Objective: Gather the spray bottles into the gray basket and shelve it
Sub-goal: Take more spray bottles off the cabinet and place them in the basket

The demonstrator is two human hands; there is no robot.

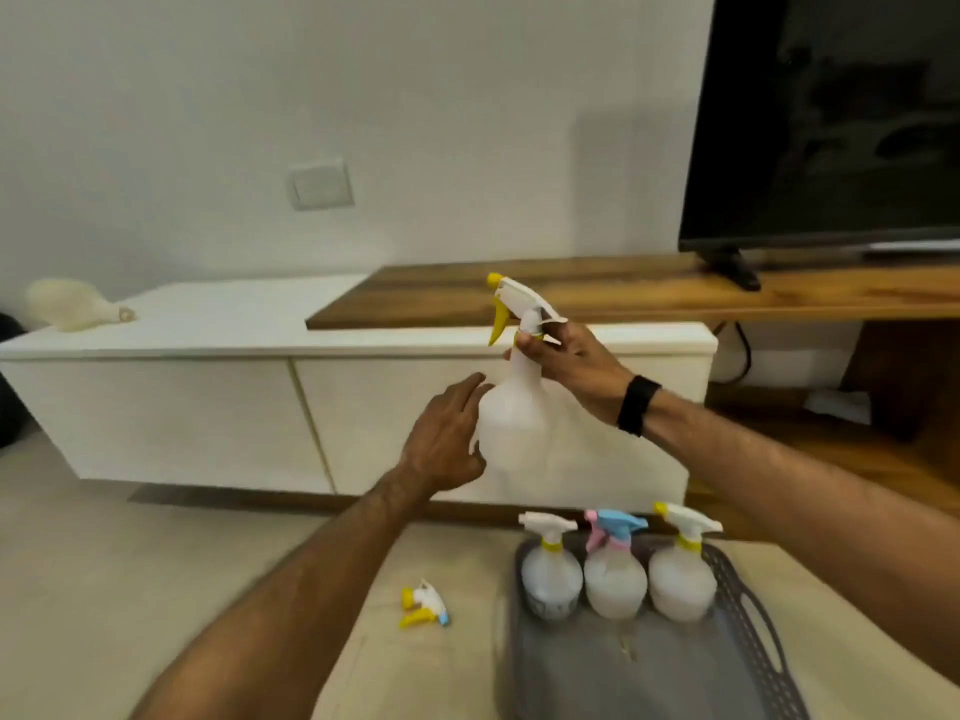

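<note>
A large white spray bottle [511, 418] with a yellow trigger is held up in the air in front of the white cabinet. My right hand [571, 363] pinches its neck just under the spray head. My left hand [444, 444] rests against the bottle's left side with fingers spread. Below, the gray basket [753, 631] sits on the floor with three spray bottles standing along its far wall: one with a white head [550, 574], one with a pink and blue head [615, 579], one with a white and yellow head [681, 579]. A loose spray head [423, 608] lies on the floor left of the basket.
A low white cabinet [260, 407] runs across the view with a wooden shelf top [623, 288] and a black television [831, 122] at the right. A pale bottle [72, 304] lies on its side on the cabinet's left end. Beige floor stretches left of the basket.
</note>
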